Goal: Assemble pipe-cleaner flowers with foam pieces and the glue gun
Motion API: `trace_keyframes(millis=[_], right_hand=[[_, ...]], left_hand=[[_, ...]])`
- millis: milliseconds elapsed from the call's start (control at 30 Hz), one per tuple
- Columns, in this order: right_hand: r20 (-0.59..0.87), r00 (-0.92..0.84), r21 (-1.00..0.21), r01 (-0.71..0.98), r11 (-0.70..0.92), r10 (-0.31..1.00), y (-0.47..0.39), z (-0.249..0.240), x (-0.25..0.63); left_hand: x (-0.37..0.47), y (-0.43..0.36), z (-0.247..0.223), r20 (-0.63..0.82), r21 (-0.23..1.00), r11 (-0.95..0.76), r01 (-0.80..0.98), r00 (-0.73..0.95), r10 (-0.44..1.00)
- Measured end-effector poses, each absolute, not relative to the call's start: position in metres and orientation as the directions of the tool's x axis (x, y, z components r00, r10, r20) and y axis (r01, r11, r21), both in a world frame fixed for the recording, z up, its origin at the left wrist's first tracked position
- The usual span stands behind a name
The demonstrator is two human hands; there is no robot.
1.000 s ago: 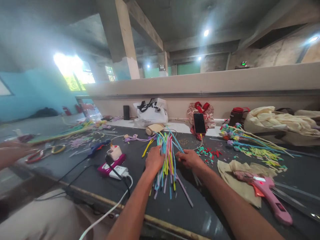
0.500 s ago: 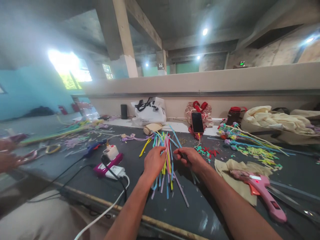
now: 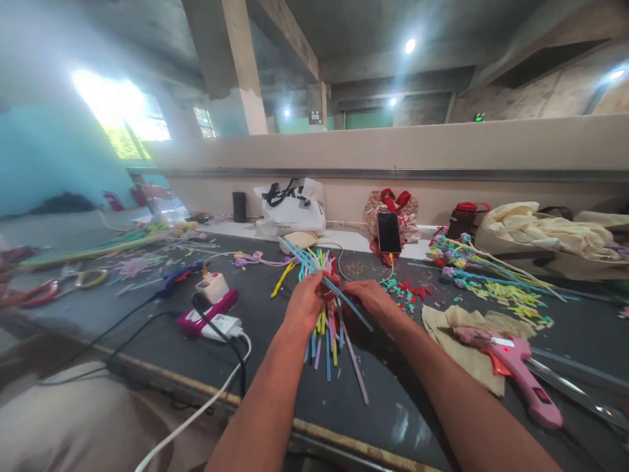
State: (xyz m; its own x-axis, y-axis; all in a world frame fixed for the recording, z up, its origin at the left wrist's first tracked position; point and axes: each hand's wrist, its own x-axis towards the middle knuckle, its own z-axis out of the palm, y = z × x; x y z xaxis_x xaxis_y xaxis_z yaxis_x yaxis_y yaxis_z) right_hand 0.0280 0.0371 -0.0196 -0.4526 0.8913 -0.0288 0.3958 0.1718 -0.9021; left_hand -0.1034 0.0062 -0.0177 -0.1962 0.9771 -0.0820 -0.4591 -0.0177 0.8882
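Note:
Several light-blue pipe cleaners (image 3: 354, 311) slant across between my hands, one end up and left over the pile, the other down and right. My left hand (image 3: 305, 303) is closed on them with thumb and fingers. My right hand (image 3: 371, 300) is closed right beside them, its fingertips at the strands; its grip is partly hidden. Below lies a loose bundle of pipe cleaners (image 3: 335, 354) in yellow, pink, lilac and blue on the dark tabletop (image 3: 388, 419). A bent yellow pipe cleaner (image 3: 282, 282) lies left of the bundle.
At right, a pink glue gun (image 3: 521, 370) rests on a cloth (image 3: 442, 328), near pipe-cleaner flowers (image 3: 457, 255) and cut pieces. A phone (image 3: 388, 231) leans at the back. Left are a purple power strip (image 3: 228, 303), cables and scissors (image 3: 91, 280); another person's hand shows at the edge.
The blue pipe cleaners, earlier in my right hand and pointing up, now lie slantwise across into my left hand. My hands have come closer together. The view has shifted slightly.

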Motion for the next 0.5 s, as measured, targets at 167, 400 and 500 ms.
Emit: trace_keyframes(millis=[167, 400, 500], right_hand=[[0.031, -0.281, -0.675, 0.702, 0.227, 0.959, 0.046, -0.031, 0.024], [0.074, -0.263, -0.493, 0.829, 0.264, 0.962, 0.042, -0.036, 0.004], [0.075, -0.263, -0.513, 0.817, 0.263, 0.962, 0.046, -0.034, 0.005]], left_hand=[[-0.114, 0.007, -0.015, -0.153, 0.812, -0.026, -0.583, -0.255, 0.955], [-0.106, 0.003, -0.012, -0.198, 0.798, 0.076, -0.598, -0.141, 0.970], [-0.105, 0.002, -0.013, -0.220, 0.808, 0.109, -0.580, -0.125, 0.967]])
